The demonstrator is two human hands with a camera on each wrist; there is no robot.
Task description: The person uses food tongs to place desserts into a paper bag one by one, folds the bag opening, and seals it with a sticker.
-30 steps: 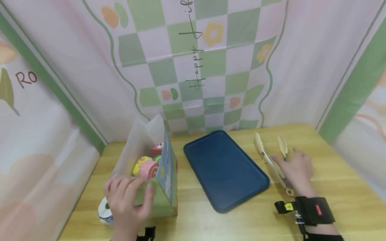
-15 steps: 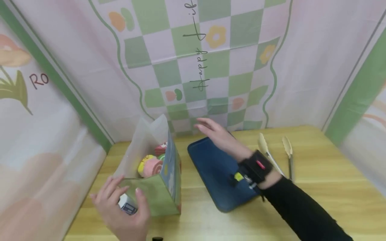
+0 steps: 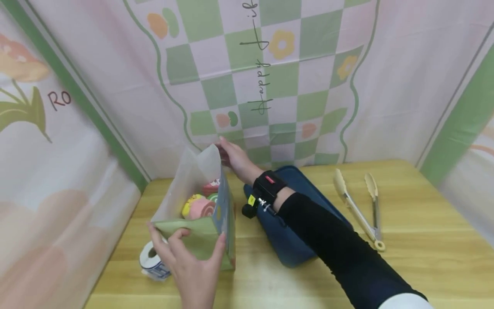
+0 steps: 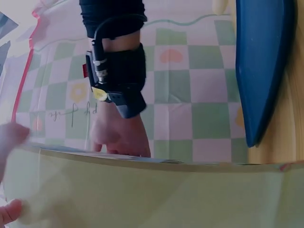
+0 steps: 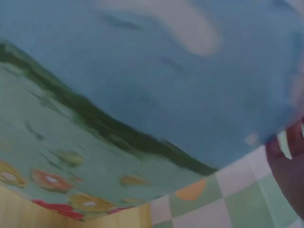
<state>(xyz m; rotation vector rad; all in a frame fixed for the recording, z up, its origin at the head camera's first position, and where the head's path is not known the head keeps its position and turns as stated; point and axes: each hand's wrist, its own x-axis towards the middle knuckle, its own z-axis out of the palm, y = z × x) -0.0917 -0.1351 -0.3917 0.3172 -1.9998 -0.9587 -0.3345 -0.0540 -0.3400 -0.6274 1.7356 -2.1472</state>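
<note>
A printed paper bag [image 3: 214,242] stands upright on the left with its top open. Inside are a pink roll with a swirled end [image 3: 202,209], a yellow item [image 3: 189,206], a bit of green swirl and a red-and-white item [image 3: 211,187]. My left hand [image 3: 194,266] spans the bag's near green panel, thumb at the right corner, fingers at the left end, the index finger bent. My right hand [image 3: 237,161] reaches to the far upper corner of the bag; in the right wrist view its fingers [image 5: 289,142] meet the blue panel's edge. Most of those fingers are hidden.
A dark blue tray [image 3: 287,249] lies right of the bag, partly under my right forearm. Metal tongs [image 3: 360,216] lie spread farther right. A white-and-blue roll [image 3: 154,262] sits left of the bag. A printed cloth [image 3: 270,81] hangs behind the wooden table.
My right hand has left the tongs and swept left across the tray to the bag's far corner. My left hand has shifted from the left rim to span the near panel.
</note>
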